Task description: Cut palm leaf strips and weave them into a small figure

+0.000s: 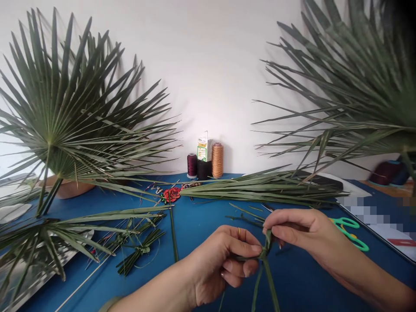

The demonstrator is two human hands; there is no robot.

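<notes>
Between my hands is a small knotted piece of green palm leaf strips point(264, 253), with loose ends hanging down in front. My left hand point(235, 255) pinches the knot from the left, thumb and forefinger pressed together. My right hand point(295, 229) is closed on a strip at the top of the same piece, just above the knot. Its lower fingers are partly hidden. Short leaf cuttings point(245, 219) lie on the blue table behind my hands. Green-handled scissors point(352, 232) rest beyond my right wrist.
Large palm fans point(52, 130) stand left and right point(373, 86). A bundle of long leaf strips point(260, 188) lies across the back, near a red rose patch point(171, 195). Thread spools point(217, 160) and a small carton point(203, 149) stand against the wall. Tied leaf bundles point(139, 251) lie left.
</notes>
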